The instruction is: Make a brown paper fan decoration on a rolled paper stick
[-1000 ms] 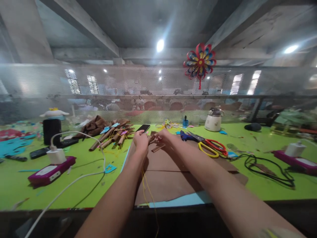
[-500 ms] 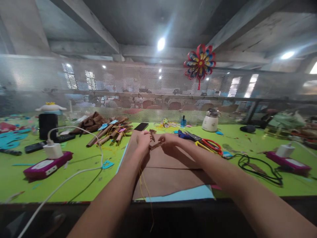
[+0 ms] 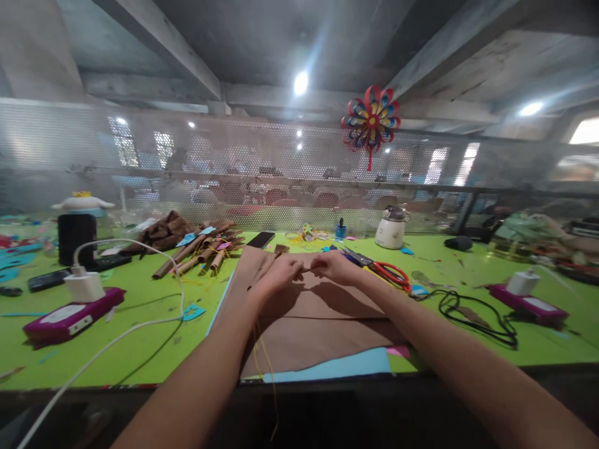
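Both forearms reach in from the near edge, slanting inward over a flat brown sheet [image 3: 322, 340], smooth and matt, with a pale blue sheet [image 3: 334, 366] showing beneath its near edge. Thin yellow strings [image 3: 262, 349] trail limply beside the left forearm and over the table's near edge. Farther in, the left hand [image 3: 285, 273] and right hand [image 3: 334, 267] face each other, backs up, fingers curled and nearly closed, pinching a slender brown strip [image 3: 307, 270] between them (rolled or folded, it is too small to tell). Its long axis runs roughly left to right, above the sheet's far half. Left and far lie brown tubes [image 3: 215, 252], loosely heaped.
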Demonstrator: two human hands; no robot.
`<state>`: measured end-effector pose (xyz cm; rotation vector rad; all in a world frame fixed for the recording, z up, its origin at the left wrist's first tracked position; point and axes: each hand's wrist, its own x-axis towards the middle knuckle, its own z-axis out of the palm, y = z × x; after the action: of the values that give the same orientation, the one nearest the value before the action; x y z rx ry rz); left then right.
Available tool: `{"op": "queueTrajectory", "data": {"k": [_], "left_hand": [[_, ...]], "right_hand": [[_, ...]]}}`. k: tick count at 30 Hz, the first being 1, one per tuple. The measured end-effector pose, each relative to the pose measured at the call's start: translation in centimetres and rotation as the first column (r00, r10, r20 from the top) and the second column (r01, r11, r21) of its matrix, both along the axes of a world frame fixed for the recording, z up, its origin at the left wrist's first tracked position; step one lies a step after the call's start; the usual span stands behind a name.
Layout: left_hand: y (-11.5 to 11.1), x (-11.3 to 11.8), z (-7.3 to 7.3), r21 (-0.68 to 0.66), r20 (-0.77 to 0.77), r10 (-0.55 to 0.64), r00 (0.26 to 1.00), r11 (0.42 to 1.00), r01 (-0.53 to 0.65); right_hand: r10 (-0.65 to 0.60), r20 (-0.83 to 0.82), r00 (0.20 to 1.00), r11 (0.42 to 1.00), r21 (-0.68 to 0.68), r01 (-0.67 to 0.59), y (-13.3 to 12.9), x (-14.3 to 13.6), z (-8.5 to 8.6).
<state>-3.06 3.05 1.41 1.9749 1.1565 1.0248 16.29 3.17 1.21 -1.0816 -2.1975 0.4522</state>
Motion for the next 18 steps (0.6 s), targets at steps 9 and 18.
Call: {"op": "queueTrajectory", "data": {"k": [9,18], "left_hand": [[-2.4,1.4,1.3,0.019,-0.023,-0.227,0.974,0.974,0.227],[-1.9,2.0,0.6,0.008,0.045,-0.314,0.948,0.949,0.314]], "right_hand": [[0.008,-0.647,0.763,0.927,-0.281,-0.248,-1.0,2.3,-0.5],[0.014,-0.708,0.706,0.828,-0.388,-0.405,-2.8,1.9,0.7]]}}
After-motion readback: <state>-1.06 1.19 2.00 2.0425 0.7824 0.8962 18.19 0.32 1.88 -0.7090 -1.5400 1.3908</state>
